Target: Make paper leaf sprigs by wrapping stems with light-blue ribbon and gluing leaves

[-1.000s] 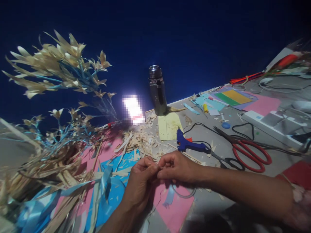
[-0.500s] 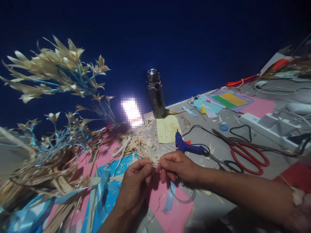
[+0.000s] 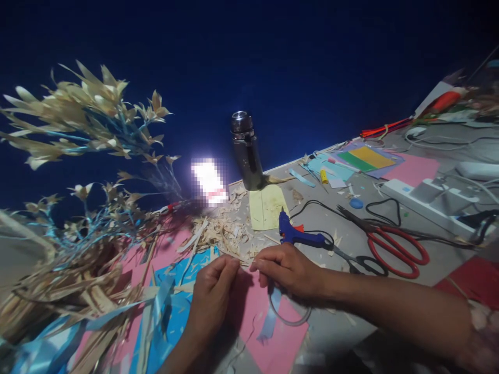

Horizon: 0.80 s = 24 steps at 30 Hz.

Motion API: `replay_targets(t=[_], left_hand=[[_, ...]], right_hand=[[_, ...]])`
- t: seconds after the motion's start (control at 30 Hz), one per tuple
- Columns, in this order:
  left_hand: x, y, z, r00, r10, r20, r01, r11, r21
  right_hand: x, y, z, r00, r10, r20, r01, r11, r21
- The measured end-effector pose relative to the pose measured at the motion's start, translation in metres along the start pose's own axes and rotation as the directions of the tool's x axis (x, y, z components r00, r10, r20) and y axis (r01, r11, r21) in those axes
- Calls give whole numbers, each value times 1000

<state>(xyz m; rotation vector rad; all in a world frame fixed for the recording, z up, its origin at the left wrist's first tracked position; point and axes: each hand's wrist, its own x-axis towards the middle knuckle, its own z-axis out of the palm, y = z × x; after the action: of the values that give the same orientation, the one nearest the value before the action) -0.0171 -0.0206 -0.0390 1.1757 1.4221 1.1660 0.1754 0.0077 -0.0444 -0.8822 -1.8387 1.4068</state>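
Note:
My left hand (image 3: 215, 283) is closed over the pink sheet (image 3: 283, 340), thumb pressed against the curled fingers; anything pinched there is too small or hidden to name. Just across a narrow gap, my right hand (image 3: 288, 268) is closed too, thumb and index finger together, and what they pinch does not show. Under the right hand lie a grey loop of wire (image 3: 298, 323) and a light blue ribbon strip (image 3: 268, 324). A blue glue gun (image 3: 300, 234) rests just beyond the right knuckles. Dry pale shavings (image 3: 222, 234) are heaped past the left fingertips.
Red-handled scissors (image 3: 397, 252) and black-handled scissors (image 3: 366, 264) lie right. Behind are a dark flask (image 3: 248, 156), yellow paper (image 3: 267, 208) and a glowing screen (image 3: 209, 179). Dried husk flowers (image 3: 89, 114) rise left; a white power strip (image 3: 429, 208) sits far right.
My hands have drawn slightly apart, and the fingers of both have curled in more. The whole view has shifted a little.

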Motion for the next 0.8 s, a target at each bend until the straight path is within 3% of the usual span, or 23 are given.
replay_targets(t=[0.1,0.2,0.3,0.4,0.57,0.8], left_hand=[[1,0,-1,996,-91,-15,89,990,-105],[1,0,0,979,-203,-22,192,949,-250],[0,3,1,963,-266,-35,233,893,-386],[-1,5,3,962,-265,-60,212,870,-446],[-4,2,8,968,-249,-23,214,873,-439],[-7,-11,16,950,-310,38,302,882,-362]], right_hand=[[3,4,-1,994,18,-104,-10,997,80],[10,11,-3,969,119,-215,-45,946,322],[17,17,-5,938,214,-272,-20,818,574],[21,21,-4,920,296,-257,-17,684,729],[18,20,6,940,286,-183,-87,724,684],[18,10,3,935,292,-200,-82,728,681]])
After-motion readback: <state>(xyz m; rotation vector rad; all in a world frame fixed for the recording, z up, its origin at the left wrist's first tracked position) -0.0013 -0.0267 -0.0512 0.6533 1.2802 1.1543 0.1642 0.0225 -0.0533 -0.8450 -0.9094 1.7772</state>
